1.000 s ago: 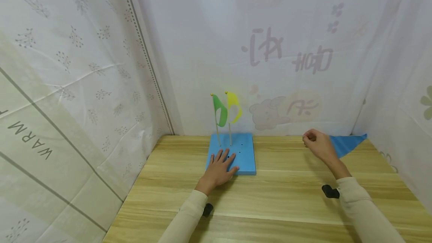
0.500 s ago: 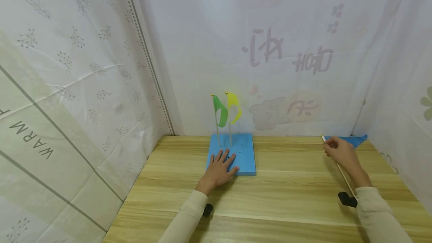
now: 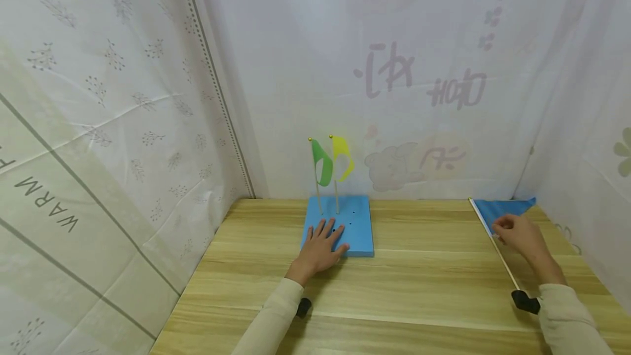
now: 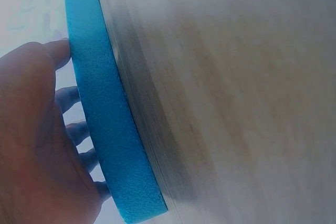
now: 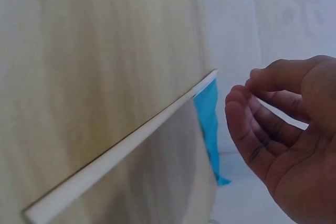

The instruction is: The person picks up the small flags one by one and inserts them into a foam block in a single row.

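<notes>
My left hand (image 3: 317, 248) lies with fingers spread on the blue foam block (image 3: 361, 237). In the left wrist view, the block's thick edge (image 4: 110, 103) faces me, with the fingertips along its top. Two small flags stand upright in the block: a green one (image 3: 322, 171) and a yellow one (image 3: 349, 167). My right hand (image 3: 525, 237) hovers over a blue triangular flag (image 3: 495, 212), its fingers loosely bent toward the thumb and nothing between them. That flag lies on the table, its wooden stick (image 3: 504, 261) slanting toward me. The right wrist view shows the stick (image 5: 121, 148) apart from the fingers.
Several small holes dot the block's top. The wooden table (image 3: 414, 289) ends at a printed white curtain (image 3: 296, 97) behind, with more curtain at both sides. A black wrist camera (image 3: 525, 301) overlaps the stick's near end.
My right hand has moved right and toward me, from left of the blue flag, across its stick, uncovering the stick and cloth. The left hand stays on the block, and the flags stay put.
</notes>
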Demonstrator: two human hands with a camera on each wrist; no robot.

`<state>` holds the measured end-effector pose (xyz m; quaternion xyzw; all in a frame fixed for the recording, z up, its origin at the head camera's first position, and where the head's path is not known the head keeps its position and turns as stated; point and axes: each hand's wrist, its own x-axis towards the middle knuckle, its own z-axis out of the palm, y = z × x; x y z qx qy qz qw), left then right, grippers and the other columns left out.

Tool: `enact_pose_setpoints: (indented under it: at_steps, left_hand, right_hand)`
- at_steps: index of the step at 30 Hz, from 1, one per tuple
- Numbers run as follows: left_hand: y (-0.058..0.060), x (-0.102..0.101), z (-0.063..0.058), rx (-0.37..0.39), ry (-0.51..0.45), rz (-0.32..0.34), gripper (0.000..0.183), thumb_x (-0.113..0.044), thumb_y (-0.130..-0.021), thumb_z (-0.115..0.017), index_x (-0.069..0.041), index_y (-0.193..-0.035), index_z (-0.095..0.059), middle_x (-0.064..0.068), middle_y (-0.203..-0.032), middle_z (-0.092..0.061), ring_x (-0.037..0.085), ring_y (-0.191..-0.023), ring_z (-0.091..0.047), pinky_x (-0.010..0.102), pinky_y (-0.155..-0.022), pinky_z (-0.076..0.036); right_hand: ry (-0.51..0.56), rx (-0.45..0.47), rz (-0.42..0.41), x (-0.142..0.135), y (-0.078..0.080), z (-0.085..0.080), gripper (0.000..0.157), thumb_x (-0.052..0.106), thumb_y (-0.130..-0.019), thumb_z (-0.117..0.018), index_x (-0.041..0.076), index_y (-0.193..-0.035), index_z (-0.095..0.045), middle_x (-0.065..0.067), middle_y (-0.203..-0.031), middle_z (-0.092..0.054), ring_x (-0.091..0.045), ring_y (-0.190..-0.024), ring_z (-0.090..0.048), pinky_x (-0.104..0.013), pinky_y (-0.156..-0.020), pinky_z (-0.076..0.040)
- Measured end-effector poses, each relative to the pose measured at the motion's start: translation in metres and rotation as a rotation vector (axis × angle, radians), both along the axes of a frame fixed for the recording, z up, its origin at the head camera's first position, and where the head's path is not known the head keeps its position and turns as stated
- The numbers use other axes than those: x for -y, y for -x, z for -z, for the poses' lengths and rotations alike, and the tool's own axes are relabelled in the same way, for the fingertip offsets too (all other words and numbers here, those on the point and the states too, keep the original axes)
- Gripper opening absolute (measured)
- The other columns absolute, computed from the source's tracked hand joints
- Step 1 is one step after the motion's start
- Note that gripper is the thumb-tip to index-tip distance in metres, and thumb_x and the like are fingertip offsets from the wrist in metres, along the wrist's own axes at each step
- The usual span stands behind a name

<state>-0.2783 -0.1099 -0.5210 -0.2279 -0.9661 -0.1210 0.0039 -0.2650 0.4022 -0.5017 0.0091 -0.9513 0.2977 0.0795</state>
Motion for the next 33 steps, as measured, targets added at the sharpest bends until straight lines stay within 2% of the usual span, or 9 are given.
enact_pose_setpoints:
  at_steps: [4, 7, 10, 14, 20, 23, 26, 33]
  left_hand:
    - [0.0, 0.0, 0.0, 0.003, 0.002, 0.001, 0.064, -0.057, -0.101, -0.037, -0.024, -0.156, -0.031, 0.009, -0.165, -0.019, 0.037, -0.152, -0.014, 0.063, -0.12, -0.013]
    - [0.001, 0.0, 0.0, -0.002, 0.005, 0.003, 0.064, -0.057, -0.101, -0.039, -0.023, -0.155, -0.032, 0.01, -0.164, -0.02, 0.037, -0.152, -0.014, 0.063, -0.12, -0.014]
    - [0.001, 0.001, 0.0, -0.007, 0.01, 0.003, 0.064, -0.057, -0.101, -0.04, -0.023, -0.155, -0.033, 0.01, -0.164, -0.021, 0.037, -0.152, -0.016, 0.063, -0.12, -0.015]
    - [0.002, 0.001, 0.001, -0.013, 0.018, 0.004, 0.064, -0.056, -0.101, -0.042, -0.022, -0.155, -0.034, 0.011, -0.164, -0.022, 0.038, -0.151, -0.017, 0.064, -0.119, -0.016]
    - [0.002, 0.0, -0.001, -0.002, 0.013, 0.001, 0.064, -0.056, -0.101, -0.039, -0.023, -0.155, -0.032, 0.01, -0.164, -0.02, 0.038, -0.152, -0.015, 0.063, -0.12, -0.014]
    - [0.002, 0.0, 0.0, -0.004, 0.016, -0.003, 0.064, -0.056, -0.101, -0.039, -0.023, -0.155, -0.032, 0.01, -0.164, -0.02, 0.038, -0.152, -0.015, 0.063, -0.12, -0.014]
    - [0.002, 0.0, 0.0, -0.006, 0.016, 0.0, 0.064, -0.056, -0.101, -0.041, -0.022, -0.155, -0.033, 0.011, -0.164, -0.021, 0.038, -0.152, -0.015, 0.064, -0.119, -0.015]
    - [0.002, 0.0, -0.001, 0.005, 0.016, 0.0, 0.064, -0.056, -0.101, -0.041, -0.022, -0.155, -0.033, 0.01, -0.164, -0.02, 0.038, -0.152, -0.015, 0.063, -0.12, -0.014]
  right_hand:
    - [-0.076, 0.001, -0.006, -0.005, -0.002, 0.006, 0.025, 0.019, -0.094, -0.063, -0.005, -0.094, -0.069, -0.016, -0.083, -0.069, -0.022, -0.069, -0.061, -0.033, -0.056, -0.047]
    - [-0.095, 0.037, -0.006, -0.007, -0.004, 0.009, 0.029, 0.023, -0.091, -0.067, -0.006, -0.09, -0.07, -0.02, -0.085, -0.069, -0.031, -0.075, -0.063, -0.038, -0.059, -0.05]
    - [-0.09, 0.107, 0.007, -0.008, -0.007, 0.013, 0.033, 0.029, -0.091, -0.067, -0.004, -0.088, -0.069, -0.017, -0.084, -0.069, -0.026, -0.074, -0.062, -0.036, -0.059, -0.049]
    - [-0.106, 0.139, 0.021, -0.006, -0.007, 0.019, 0.033, 0.033, -0.09, -0.068, 0.003, -0.078, -0.066, -0.006, -0.075, -0.065, -0.017, -0.067, -0.054, -0.029, -0.056, -0.041]
    - [-0.122, 0.159, 0.025, -0.003, -0.003, 0.024, 0.039, 0.029, -0.09, -0.063, 0.013, -0.058, -0.05, 0.005, -0.054, -0.041, -0.015, -0.054, -0.04, -0.029, -0.051, -0.031]
    - [-0.127, 0.161, 0.025, -0.002, -0.001, 0.025, 0.042, 0.025, -0.089, -0.06, 0.017, -0.052, -0.042, 0.007, -0.051, -0.032, -0.013, -0.05, -0.034, -0.028, -0.049, -0.028]
    - [-0.128, 0.166, 0.023, -0.001, -0.001, 0.024, 0.041, 0.023, -0.086, -0.059, 0.019, -0.05, -0.039, 0.008, -0.05, -0.029, -0.012, -0.049, -0.032, -0.028, -0.047, -0.028]
    - [-0.085, 0.252, -0.016, -0.003, 0.0, 0.019, 0.038, 0.024, -0.083, -0.061, 0.019, -0.051, -0.041, 0.007, -0.05, -0.033, -0.012, -0.049, -0.035, -0.028, -0.047, -0.03]
